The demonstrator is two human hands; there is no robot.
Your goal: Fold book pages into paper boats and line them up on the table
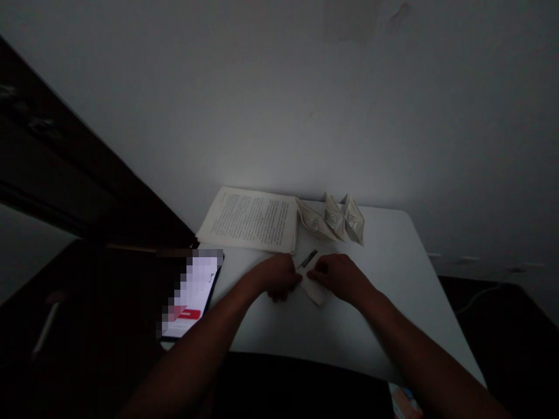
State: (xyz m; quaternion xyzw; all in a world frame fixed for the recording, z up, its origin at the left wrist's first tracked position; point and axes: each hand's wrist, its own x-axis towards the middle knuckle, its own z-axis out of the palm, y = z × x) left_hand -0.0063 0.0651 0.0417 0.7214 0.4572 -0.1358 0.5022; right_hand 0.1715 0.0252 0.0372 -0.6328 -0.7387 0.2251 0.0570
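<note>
Between my hands is a small piece of folded paper (315, 291), pale, with a pointed lower end. My left hand (280, 276) is closed, its fingers curled and the tips at the paper's left edge. My right hand (341, 274) pinches the paper from the right side. A short dark strip (309, 258) shows just above the paper, and I cannot tell whether it is part of it. Beyond my hands stand three folded paper boats (334, 216) with printed text, side by side. Left of them lies a stack of printed pages (251, 220).
The white table (388, 256) stands against a grey wall (262, 116). A lit phone or tablet (196, 297) lies at its left edge, close to my left forearm. Dark furniture (78, 157) rises at the left. A cable (480, 297) runs beyond the right edge.
</note>
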